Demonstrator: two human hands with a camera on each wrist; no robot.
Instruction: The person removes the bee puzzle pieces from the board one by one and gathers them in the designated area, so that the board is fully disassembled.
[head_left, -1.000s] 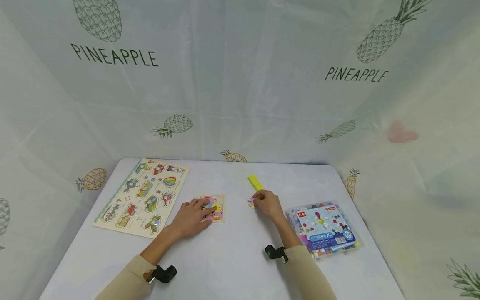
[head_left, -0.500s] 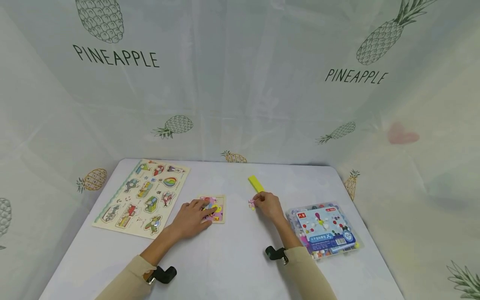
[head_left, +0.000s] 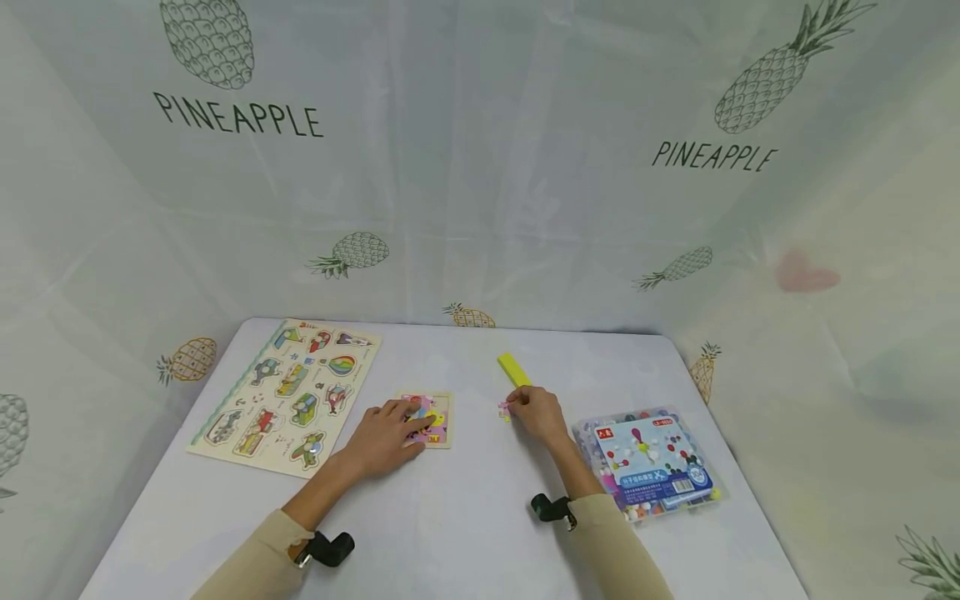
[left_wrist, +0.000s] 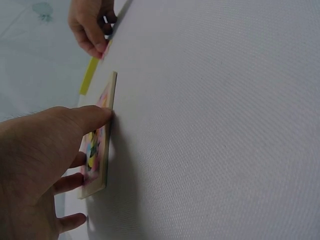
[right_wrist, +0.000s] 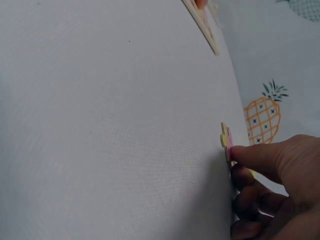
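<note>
A small framed jigsaw puzzle [head_left: 441,421], pink with a yellow figure, lies on the table near the middle. My left hand [head_left: 384,435] rests on its left part, with fairly straight fingers over the picture. In the left wrist view the thumb touches the edge of the puzzle's wooden frame [left_wrist: 105,172]. To the right, my right hand [head_left: 537,410] pinches a small pink and yellow puzzle piece [right_wrist: 227,142] between thumb and finger, at the tabletop. The fingertips cover part of that piece. Just beyond this hand lies a yellow bar [head_left: 513,368], its near end hidden by the hand.
A large wooden board with vehicle pictures [head_left: 288,396] lies at the left. A clear plastic box of colourful parts [head_left: 651,463] sits by the right forearm. Pineapple-print cloth [head_left: 480,167] hangs behind the white table [head_left: 450,517].
The head view has shifted very slightly. Both hands stay where they were, the left on the puzzle and the right holding the piece.
</note>
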